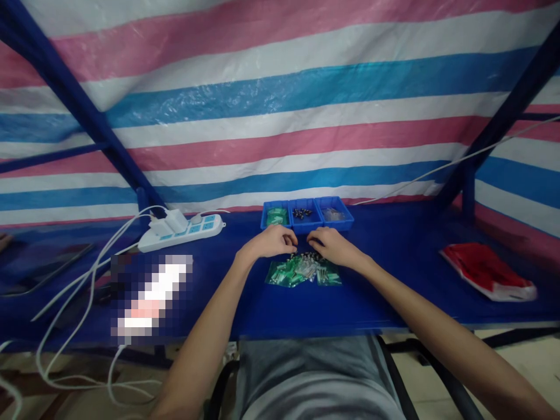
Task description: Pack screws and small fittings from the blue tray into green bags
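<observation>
- Here, both hands work at the middle of the table [394, 280], a bit back from the front edge, w/ forearms reaching straight in from the seat.
- Left hand [269, 240]: palm down, fingers curled in narrow, tips on the back left edge of the pile of small parts [301, 273]. Can't tell if it pinches a piece; too small.
- Right hand [330, 245]: same pose, curled narrow, tips at the pile's back right edge, close to the left hand but apart. Grip contents also not visible.
- Pile: green bits mixed w/ shiny metal bits, loose and flat on the table, just in front of both hands, prob. spread so single pieces can be picked.
- Three blue bins [301, 227] in a row just behind the hands, toward the back edge; left one has green bits, middle dark bits, right pale bits. Kept apart by kind, within short reach.
- Power strip [184, 230] back left, white cables [87, 280] trailing off the left front edge.
- Red bag [485, 271] near the right edge, well apart.
</observation>
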Action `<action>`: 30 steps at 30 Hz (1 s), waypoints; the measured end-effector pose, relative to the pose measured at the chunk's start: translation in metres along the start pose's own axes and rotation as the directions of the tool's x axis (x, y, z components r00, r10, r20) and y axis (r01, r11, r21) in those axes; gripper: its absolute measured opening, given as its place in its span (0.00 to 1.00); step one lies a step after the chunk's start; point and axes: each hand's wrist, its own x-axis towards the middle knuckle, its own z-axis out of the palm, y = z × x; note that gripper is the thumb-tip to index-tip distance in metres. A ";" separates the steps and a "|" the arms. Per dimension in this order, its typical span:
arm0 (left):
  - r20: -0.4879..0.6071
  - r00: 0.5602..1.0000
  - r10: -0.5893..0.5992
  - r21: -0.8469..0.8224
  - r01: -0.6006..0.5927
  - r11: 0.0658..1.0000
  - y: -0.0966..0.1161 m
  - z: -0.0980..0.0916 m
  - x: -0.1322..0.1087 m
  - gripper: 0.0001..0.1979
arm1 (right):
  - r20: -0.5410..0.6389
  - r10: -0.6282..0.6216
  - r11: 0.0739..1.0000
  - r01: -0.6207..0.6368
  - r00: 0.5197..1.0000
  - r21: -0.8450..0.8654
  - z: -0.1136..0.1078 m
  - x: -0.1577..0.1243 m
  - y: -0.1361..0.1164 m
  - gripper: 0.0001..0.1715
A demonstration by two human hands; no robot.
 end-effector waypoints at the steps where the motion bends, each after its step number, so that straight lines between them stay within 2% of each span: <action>1: 0.031 1.000 -0.002 -0.008 0.002 1.000 -0.002 0.002 0.001 0.12 | 0.003 0.004 1.000 -0.004 1.000 -0.004 0.002 0.000 0.001 0.14; 5: 0.065 0.997 0.033 -0.021 -0.031 0.999 -0.009 0.008 0.005 0.11 | -0.014 -0.012 1.000 0.012 1.000 0.005 0.008 -0.001 0.004 0.22; 11: 0.013 0.999 0.046 -0.061 -0.045 0.997 -0.014 0.014 0.008 0.07 | 0.008 -0.043 0.999 0.043 0.999 0.014 0.007 -0.003 0.002 0.27; 16: -0.139 0.986 0.089 -0.105 -0.104 0.989 -0.011 0.018 0.010 0.09 | -0.016 -0.021 0.999 0.021 1.000 0.028 0.005 -0.002 -0.001 0.23; 20: -0.242 0.967 0.081 -0.201 -0.132 0.971 -0.006 0.023 0.011 0.12 | -0.118 0.002 0.993 0.013 0.993 0.121 0.005 -0.001 -0.005 0.13; 25: -0.263 0.964 0.044 -0.387 -0.147 0.910 -0.002 0.027 0.013 0.15 | -0.241 0.049 0.946 0.032 0.969 0.323 0.007 -0.001 -0.011 0.06; 30: -0.281 0.960 0.025 -0.466 -0.159 0.870 -0.002 0.028 0.015 0.16 | -0.228 0.131 0.873 -0.004 0.965 0.488 0.008 -0.001 -0.013 0.07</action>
